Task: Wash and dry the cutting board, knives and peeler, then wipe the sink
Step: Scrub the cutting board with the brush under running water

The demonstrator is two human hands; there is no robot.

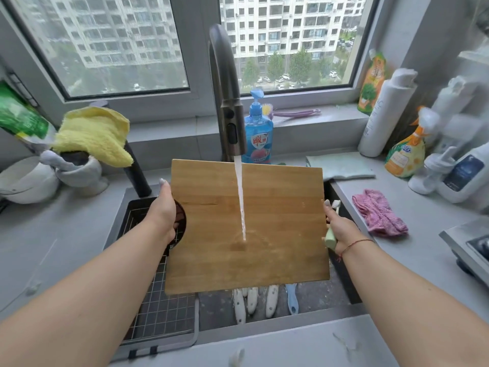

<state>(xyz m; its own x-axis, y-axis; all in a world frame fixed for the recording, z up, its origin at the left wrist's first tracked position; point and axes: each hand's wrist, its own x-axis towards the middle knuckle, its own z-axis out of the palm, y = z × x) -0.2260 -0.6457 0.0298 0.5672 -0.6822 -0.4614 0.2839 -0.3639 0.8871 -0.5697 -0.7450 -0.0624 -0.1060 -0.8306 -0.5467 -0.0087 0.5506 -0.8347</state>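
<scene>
While L hand [165, 210] grips the cutting board [246, 226] edge, board sits over sink [317, 295] under running faucet [230, 102]; R hand [338, 229] holds other edge plus a small brush [332, 229]. Board rinse only; knives [254, 300], peeler [291, 298] unwashed below, drying + sink wipe left.

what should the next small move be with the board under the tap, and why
Probably shift the cutting board sideways under the water stream, since water lands only on a narrow central strip. The left hand and right hand, which also holds a brush, grip opposite edges.
</scene>
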